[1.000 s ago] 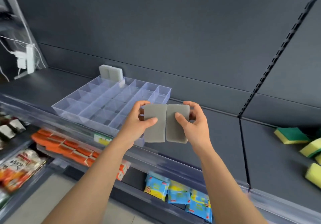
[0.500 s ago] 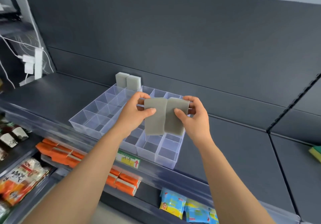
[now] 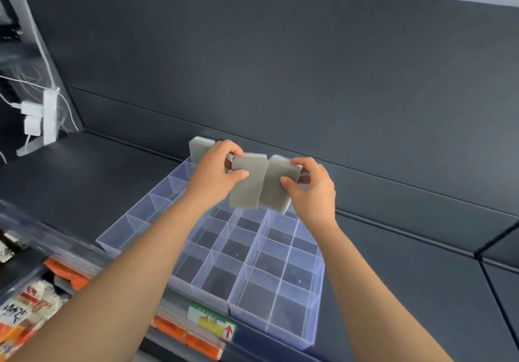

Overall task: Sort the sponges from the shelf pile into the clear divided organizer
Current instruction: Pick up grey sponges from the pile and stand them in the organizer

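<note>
The clear divided organizer [image 3: 292,300] sits on the dark shelf, its compartments mostly bare. My left hand [image 3: 214,174] pinches one grey sponge [image 3: 247,184] upright between thumb and fingers. My right hand [image 3: 311,190] pinches a second grey sponge [image 3: 276,184] beside it. Both sponges hang over the organizer's far rows, their long edges touching or nearly so. Another grey sponge [image 3: 198,148] stands upright in the far left corner of the organizer, partly hidden behind my left hand.
The dark shelf [image 3: 407,271] runs left and right of the organizer, with a grey back panel behind. A white power strip with cables [image 3: 47,120] hangs at the far left. Orange and printed packets [image 3: 31,308] lie on the lower shelf.
Both hands carried the two sponges farther forward over the organizer's back rows. The view shifted left, so the yellow-green sponges at the right left the frame. The right sponge tilted slightly.
</note>
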A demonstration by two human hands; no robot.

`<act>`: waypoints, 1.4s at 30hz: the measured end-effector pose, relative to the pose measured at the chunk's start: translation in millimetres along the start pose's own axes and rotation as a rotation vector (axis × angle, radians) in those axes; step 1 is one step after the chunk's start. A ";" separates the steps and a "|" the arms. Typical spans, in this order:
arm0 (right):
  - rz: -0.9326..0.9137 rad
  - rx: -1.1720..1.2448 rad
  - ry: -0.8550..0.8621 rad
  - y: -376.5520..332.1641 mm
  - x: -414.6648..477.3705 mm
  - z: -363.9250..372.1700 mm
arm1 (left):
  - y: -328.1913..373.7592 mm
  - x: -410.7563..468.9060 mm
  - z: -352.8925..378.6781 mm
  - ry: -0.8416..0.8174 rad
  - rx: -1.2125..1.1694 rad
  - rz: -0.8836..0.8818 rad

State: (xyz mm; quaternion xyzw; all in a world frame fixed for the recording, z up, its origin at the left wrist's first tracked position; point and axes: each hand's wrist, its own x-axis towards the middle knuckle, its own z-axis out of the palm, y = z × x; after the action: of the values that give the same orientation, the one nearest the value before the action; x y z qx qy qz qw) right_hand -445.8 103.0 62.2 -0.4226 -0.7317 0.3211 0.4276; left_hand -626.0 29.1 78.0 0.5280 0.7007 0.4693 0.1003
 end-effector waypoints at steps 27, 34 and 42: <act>-0.009 -0.368 0.212 10.3 58.9 68.7 | -69.9 99.1 15.5 -0.129 0.195 0.295; -0.013 -0.444 0.138 11.0 66.4 70.4 | -71.5 105.3 20.0 -0.112 0.401 0.352; -0.016 -0.420 0.138 10.5 63.5 69.9 | -73.7 106.8 27.1 -0.259 0.693 0.390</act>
State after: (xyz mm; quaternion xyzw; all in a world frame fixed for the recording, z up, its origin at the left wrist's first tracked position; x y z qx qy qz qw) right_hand -522.5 156.7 46.1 -0.5177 -0.7548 0.1285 0.3818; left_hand -701.5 132.9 45.1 0.7079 0.6856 0.1455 -0.0869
